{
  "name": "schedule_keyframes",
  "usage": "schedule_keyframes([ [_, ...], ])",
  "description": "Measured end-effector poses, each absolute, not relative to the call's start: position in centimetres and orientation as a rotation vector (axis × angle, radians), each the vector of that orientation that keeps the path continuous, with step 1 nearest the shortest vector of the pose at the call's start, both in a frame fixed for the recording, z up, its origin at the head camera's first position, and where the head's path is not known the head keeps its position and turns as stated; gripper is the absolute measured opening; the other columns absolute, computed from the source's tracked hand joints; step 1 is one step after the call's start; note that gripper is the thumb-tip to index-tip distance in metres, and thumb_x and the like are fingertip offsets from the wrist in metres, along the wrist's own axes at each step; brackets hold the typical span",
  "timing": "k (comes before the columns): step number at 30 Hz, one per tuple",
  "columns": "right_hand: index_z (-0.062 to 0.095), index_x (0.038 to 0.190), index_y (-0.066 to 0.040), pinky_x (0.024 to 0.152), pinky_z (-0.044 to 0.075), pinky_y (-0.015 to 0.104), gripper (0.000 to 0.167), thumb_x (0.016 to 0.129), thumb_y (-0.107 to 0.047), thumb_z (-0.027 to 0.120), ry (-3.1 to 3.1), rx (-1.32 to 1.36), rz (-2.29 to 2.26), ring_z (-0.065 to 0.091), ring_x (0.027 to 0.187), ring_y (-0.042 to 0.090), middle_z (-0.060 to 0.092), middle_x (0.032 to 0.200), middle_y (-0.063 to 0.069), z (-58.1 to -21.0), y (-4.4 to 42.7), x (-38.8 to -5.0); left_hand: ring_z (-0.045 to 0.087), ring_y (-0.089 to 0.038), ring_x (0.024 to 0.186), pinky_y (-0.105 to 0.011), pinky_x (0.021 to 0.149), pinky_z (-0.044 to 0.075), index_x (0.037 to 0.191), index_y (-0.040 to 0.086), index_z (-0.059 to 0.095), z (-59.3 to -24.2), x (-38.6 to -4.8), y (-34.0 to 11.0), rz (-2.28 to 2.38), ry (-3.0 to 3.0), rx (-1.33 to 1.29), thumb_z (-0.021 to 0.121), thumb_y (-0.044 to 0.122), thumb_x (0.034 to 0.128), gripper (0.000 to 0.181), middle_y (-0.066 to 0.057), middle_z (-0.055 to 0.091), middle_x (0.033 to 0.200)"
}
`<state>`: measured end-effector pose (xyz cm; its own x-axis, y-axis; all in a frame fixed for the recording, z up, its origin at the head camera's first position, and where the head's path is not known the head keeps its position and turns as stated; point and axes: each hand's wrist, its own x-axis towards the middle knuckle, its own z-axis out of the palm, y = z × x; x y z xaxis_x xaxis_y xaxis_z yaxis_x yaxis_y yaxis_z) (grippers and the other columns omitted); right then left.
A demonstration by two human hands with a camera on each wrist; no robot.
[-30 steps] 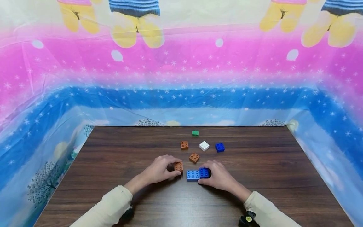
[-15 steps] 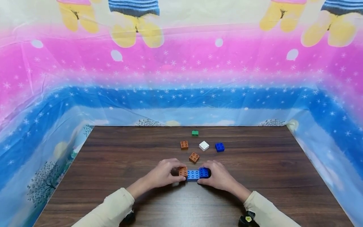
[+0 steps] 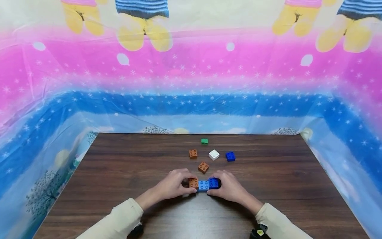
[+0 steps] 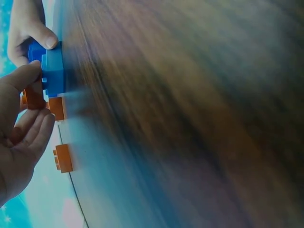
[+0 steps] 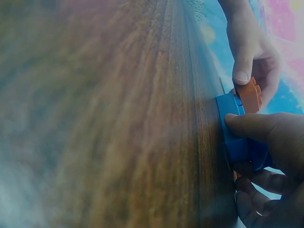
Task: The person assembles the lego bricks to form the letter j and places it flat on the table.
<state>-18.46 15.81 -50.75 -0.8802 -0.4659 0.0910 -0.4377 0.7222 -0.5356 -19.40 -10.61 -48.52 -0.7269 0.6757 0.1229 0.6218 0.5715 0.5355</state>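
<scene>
An orange toy building brick (image 3: 193,183) is pinched between the thumb and fingers of my left hand (image 3: 171,184). It sits over the left end of a longer light blue brick (image 3: 203,185); in the left wrist view it looks slightly tilted there, and I cannot tell whether its studs are engaged. My right hand (image 3: 227,187) grips the dark blue brick (image 3: 213,183) on the right end of the light blue one. In the right wrist view the right thumb (image 5: 237,122) presses the light blue brick's side. Two light blue stud rows show between the end bricks.
Beyond the hands lie a nearer orange brick (image 3: 203,167), a farther orange brick (image 3: 193,153), a white brick (image 3: 214,154), another dark blue brick (image 3: 230,156) and a green brick (image 3: 204,141). A patterned cloth (image 3: 191,103) rises around the wooden table (image 3: 134,156).
My left hand has moved right with the orange brick, from beside the light blue brick to over its left end. The right hand keeps its grip in about the same place.
</scene>
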Motion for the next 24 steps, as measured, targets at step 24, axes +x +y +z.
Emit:
schedule_keyframes([
  [24, 0.075, 0.108, -0.012, 0.081, 0.048, 0.040, 0.043, 0.077, -0.036, 0.090, 2.885, -0.744, -0.845, 0.060, 0.091, 0.013, 0.069, 0.098, -0.004, -50.88, 15.72, -18.52, 0.058, -0.007, 0.078, -0.021, 0.067, 0.048, 0.119, 0.011, 0.075, -48.28, -19.43, -9.79, 0.827, 2.734, 1.118, 0.082, 0.031, 0.0874, 0.038, 0.006, 0.063, 0.092],
])
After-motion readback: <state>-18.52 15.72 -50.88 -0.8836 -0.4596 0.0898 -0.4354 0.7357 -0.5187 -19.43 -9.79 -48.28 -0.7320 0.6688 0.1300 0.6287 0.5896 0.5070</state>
